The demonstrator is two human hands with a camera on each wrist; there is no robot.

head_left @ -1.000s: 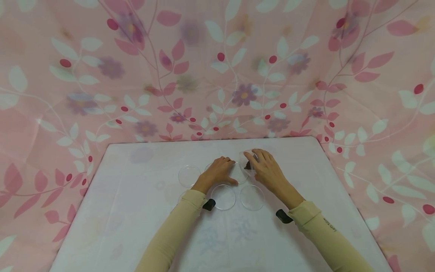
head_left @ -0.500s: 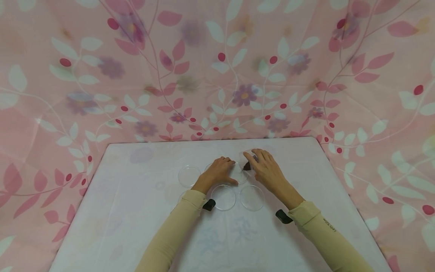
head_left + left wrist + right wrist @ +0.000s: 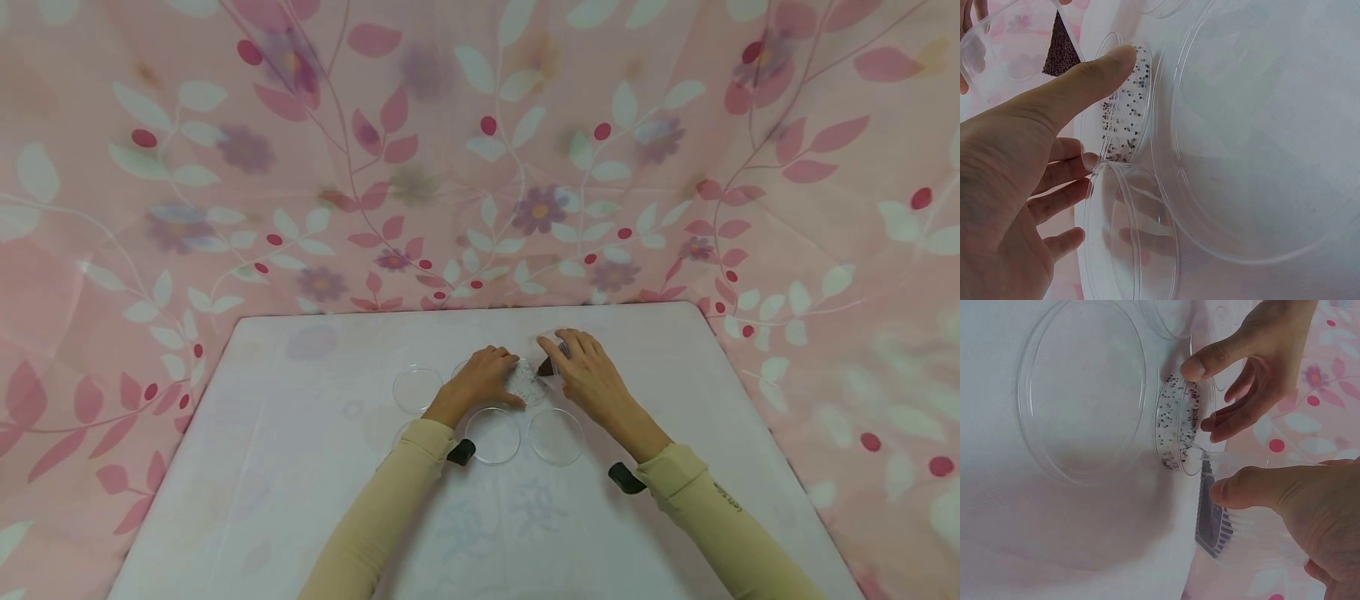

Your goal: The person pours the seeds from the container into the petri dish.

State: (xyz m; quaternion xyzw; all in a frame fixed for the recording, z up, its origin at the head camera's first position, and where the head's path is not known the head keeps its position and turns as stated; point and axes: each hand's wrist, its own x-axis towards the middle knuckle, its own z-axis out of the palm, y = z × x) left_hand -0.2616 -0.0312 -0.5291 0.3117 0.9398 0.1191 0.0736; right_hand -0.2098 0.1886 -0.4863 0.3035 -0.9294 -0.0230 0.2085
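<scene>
My right hand (image 3: 596, 375) grips a clear plastic container (image 3: 1254, 534) with a dark printed label. Tilted over, the container has dark granules (image 3: 1062, 51) gathered in its lower corner. Its lip sits at the rim of a clear petri dish (image 3: 1175, 425), where many small dark grains are scattered across the bottom. My left hand (image 3: 486, 377) holds that dish, thumb on the near rim and fingers at the opposite side. In the head view, the left hand partly hides another clear dish behind it.
More clear petri dishes stand around the hands: a front middle dish (image 3: 492, 436), a front right dish (image 3: 557, 437) and a back left dish (image 3: 417, 389). The left sleeve partly covers another. A white cloth covers the table (image 3: 300, 500); a pink floral curtain (image 3: 450, 167) hangs behind.
Dark grains have fallen from the container and now cover the dish, which looked bare a second ago. The container has tipped further left over the dish; both hands stay nearly in place.
</scene>
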